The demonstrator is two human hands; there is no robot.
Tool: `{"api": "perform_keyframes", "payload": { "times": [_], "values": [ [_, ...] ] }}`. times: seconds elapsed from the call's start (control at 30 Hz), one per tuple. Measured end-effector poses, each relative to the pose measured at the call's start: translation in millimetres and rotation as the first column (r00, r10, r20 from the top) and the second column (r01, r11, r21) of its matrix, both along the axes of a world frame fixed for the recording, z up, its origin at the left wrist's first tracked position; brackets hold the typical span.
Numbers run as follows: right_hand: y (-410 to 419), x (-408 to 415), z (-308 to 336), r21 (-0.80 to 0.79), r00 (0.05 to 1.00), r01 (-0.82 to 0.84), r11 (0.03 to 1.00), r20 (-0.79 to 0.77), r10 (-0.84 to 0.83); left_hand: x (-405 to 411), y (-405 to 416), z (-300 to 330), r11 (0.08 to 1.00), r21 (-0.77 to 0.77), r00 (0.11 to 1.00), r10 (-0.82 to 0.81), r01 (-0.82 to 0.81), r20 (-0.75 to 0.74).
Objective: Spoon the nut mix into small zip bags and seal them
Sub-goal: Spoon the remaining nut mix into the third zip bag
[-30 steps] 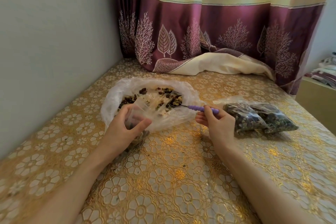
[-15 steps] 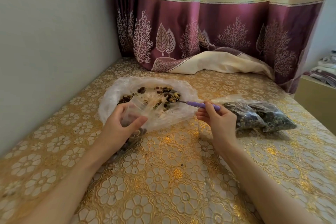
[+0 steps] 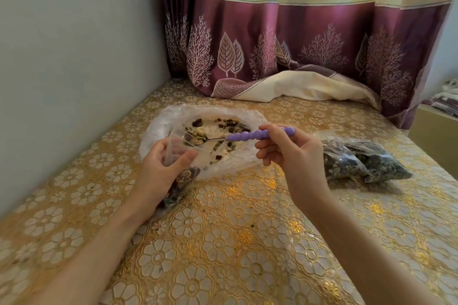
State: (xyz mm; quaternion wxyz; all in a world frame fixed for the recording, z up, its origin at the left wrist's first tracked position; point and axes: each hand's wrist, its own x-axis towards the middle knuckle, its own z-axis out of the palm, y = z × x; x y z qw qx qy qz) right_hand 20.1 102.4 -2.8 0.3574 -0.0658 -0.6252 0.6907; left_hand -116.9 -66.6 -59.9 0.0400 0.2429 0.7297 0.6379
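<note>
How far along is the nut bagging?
Done: two filled bags lie at the right. In hand: the left hand holds a part-filled zip bag open while the right hand brings a loaded spoon to it. Left: some nut mix on the plastic sheet, then sealing.

Filled bags (image 3: 364, 162) lie right of nut mix (image 3: 218, 131)

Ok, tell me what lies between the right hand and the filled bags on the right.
In the head view, only bare gold floral tablecloth shows between the right hand, which holds the purple spoon, and the filled bags.
</note>
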Motion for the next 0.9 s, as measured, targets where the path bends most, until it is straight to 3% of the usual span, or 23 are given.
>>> {"api": "perform_keyframes", "payload": {
  "times": [0.27, 0.4, 0.47, 0.7, 0.9],
  "values": [
    [-5, 1, 1, 0.283, 0.992, -0.128, 0.951, 0.019, 0.128, 6, 1, 5, 0.996, 0.092, 1.0, -0.013, 0.013, 0.0],
    [-5, 1, 1, 0.326, 0.987, -0.154, 0.933, 0.008, 0.16, 10, 0, 11, 0.991, 0.131, 0.998, 0.03, -0.021, -0.061],
    [-3, 0, 2, 0.278, 0.986, -0.157, 0.948, -0.012, 0.167, 11, -1, 14, 0.988, 0.147, 0.994, 0.065, -0.052, -0.086],
    [18, -3, 2, -0.145, 0.997, -0.04, 0.989, -0.07, 0.03, 8, -8, 22, 0.963, 0.229, 0.976, 0.176, -0.144, -0.13],
    [37, -6, -14, -0.087, 0.974, 0.205, 0.975, 0.113, -0.195, 1, -14, 27, 0.925, 0.34, 0.973, 0.213, -0.171, -0.092]
  ]
}}
